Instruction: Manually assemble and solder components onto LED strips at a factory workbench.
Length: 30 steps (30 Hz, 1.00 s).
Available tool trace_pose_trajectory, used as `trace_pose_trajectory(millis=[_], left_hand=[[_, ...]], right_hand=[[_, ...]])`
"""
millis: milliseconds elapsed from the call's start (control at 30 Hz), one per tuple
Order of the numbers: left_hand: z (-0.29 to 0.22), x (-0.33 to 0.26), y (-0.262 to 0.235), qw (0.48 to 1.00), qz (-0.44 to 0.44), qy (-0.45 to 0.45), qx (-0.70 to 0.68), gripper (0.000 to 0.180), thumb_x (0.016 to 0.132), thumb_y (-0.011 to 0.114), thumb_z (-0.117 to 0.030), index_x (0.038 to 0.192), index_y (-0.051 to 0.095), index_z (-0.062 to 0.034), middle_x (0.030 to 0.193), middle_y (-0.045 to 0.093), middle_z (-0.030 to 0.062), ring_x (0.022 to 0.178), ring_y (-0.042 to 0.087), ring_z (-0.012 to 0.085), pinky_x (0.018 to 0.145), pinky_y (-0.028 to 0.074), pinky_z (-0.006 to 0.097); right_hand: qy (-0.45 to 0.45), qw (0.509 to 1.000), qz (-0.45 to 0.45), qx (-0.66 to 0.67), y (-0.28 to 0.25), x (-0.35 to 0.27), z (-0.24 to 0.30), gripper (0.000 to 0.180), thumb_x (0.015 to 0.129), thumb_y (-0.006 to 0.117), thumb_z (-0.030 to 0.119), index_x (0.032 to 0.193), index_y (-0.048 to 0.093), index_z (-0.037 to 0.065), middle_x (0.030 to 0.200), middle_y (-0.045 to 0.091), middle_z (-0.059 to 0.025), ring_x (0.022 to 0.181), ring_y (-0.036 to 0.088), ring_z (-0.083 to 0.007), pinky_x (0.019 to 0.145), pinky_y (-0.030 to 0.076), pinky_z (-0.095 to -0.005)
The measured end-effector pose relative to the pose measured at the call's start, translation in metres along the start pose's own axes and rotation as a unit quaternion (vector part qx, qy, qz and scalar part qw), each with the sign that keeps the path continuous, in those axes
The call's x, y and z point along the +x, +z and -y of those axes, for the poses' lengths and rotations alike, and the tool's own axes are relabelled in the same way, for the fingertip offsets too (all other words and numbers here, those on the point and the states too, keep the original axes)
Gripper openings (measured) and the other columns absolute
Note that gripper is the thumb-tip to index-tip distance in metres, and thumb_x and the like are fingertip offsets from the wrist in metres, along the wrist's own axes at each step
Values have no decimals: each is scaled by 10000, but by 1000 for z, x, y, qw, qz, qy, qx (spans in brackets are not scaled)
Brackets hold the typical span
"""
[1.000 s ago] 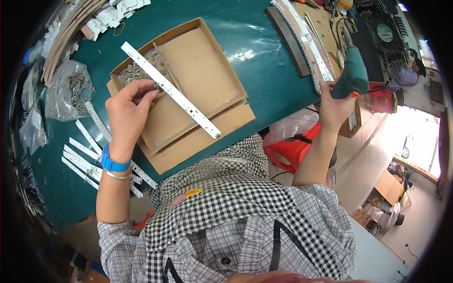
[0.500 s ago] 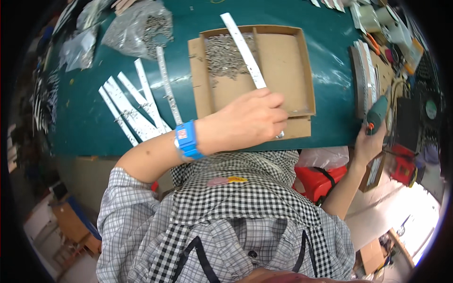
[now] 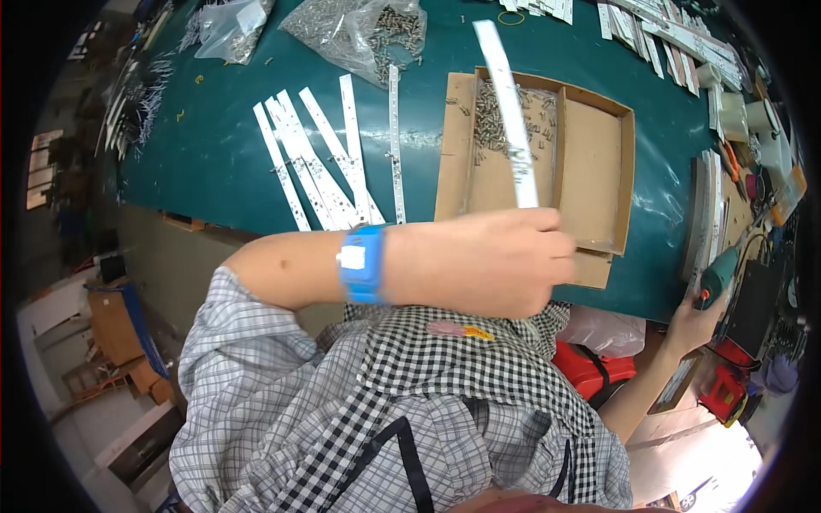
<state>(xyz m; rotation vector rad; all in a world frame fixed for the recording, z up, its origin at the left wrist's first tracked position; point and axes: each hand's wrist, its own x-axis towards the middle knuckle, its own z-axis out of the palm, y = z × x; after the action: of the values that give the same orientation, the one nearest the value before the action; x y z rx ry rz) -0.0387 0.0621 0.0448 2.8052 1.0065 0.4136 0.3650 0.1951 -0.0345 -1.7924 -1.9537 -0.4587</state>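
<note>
My left hand (image 3: 505, 261), with a blue watch (image 3: 360, 265) on its wrist, is closed round the near end of a narrow white strip (image 3: 510, 115) with small dark parts on it. That strip slants up over a shallow cardboard tray (image 3: 629, 171). Small metal pieces (image 3: 492, 120) lie heaped in the tray's left compartment. At the far right, my right hand (image 3: 693, 325) grips a green glue gun (image 3: 720, 274) with an orange spot at its rear; its thin nozzle points away to the upper right.
Several similar white strips (image 3: 316, 175) lie fanned left of the tray, beside one upright strip (image 3: 395, 145). Plastic bags of metal pieces (image 3: 342, 34) lie behind. More strips (image 3: 654, 38) are stacked at the back right. Orange-handled pliers (image 3: 729, 161) and cables crowd the right edge.
The view has swung left, so the table things sit further right in it. My left hand has drawn nearer my body with the strip still in it. The right hand keeps the glue gun.
</note>
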Motion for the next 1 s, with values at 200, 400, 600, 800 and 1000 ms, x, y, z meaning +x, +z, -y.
trace_pose_trajectory(millis=[200,400,600,800,1000], left_hand=[[7,-56,-22,990,119,-69,-28,97,738,657,-167,781,671,-82,786,503,-5,843,529,158,805,439,286],[12,-82,-16,971,192,-112,-86,133,761,649,-142,851,697,-57,807,532,13,840,547,160,806,444,302],[14,-89,-13,954,234,-144,-116,220,746,657,-79,954,726,-55,909,638,39,871,588,196,816,458,326],[37,-76,-13,955,89,-209,-191,216,713,724,-33,927,707,-51,861,656,81,845,609,271,771,484,380],[101,-63,-2,955,-101,-278,-33,137,787,712,-27,921,718,-55,788,655,102,701,625,279,626,506,364]], right_hand=[[208,919,24,334,-42,-9,34,478,780,742,-67,1208,531,-39,929,607,-44,754,595,-107,699,507,-252],[198,758,113,611,-64,-41,135,725,698,711,-205,1347,441,-27,918,553,-61,771,593,-133,717,527,-262],[195,716,218,633,-57,-69,196,699,746,662,-190,1379,407,-38,914,508,-41,778,598,-113,694,496,-233],[191,717,180,646,-56,-82,208,699,750,650,-200,1376,380,-47,915,500,-55,801,572,-113,718,494,-236],[186,723,165,645,-56,-84,207,710,742,665,-193,1373,375,-48,931,502,-61,836,537,-118,794,491,-268]])
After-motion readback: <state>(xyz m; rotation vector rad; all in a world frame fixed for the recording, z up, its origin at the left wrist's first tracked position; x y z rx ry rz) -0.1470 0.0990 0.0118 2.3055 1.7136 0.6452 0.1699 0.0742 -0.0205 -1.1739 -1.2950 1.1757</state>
